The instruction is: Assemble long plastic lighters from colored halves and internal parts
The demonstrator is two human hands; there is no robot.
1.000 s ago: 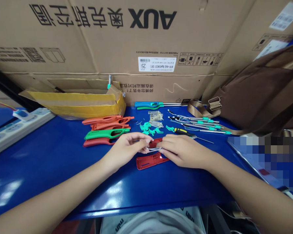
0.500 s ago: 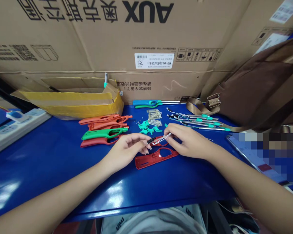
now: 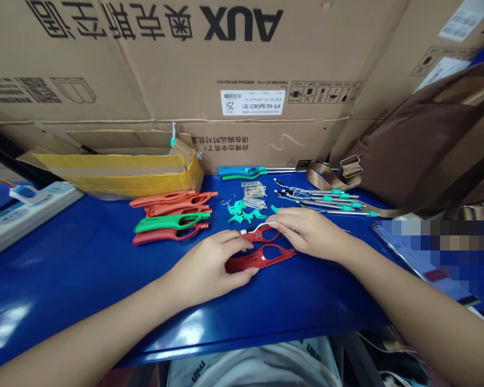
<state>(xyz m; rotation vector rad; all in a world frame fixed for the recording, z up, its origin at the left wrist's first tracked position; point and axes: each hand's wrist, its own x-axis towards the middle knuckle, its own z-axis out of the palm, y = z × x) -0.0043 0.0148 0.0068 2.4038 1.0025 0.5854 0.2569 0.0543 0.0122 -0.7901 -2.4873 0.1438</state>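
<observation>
Right hand [image 3: 306, 231] pinching the white wire [image 3: 260, 226] at the far red shell half [image 3: 252, 237], left hand [image 3: 212, 263] spread around the near red shell half [image 3: 250, 262], touching or not I can't quite tell, both halves lying back from the table's [image 3: 201, 330] front edge

"Where's the left hand [image 3: 210, 266]?"
"Spread around the near red shell's [image 3: 247, 262] end (thumb nearest us)."
"And the right hand [image 3: 304, 232]?"
"Pinching white wires [image 3: 260, 227] over the far red shell [image 3: 255, 236]."
</observation>
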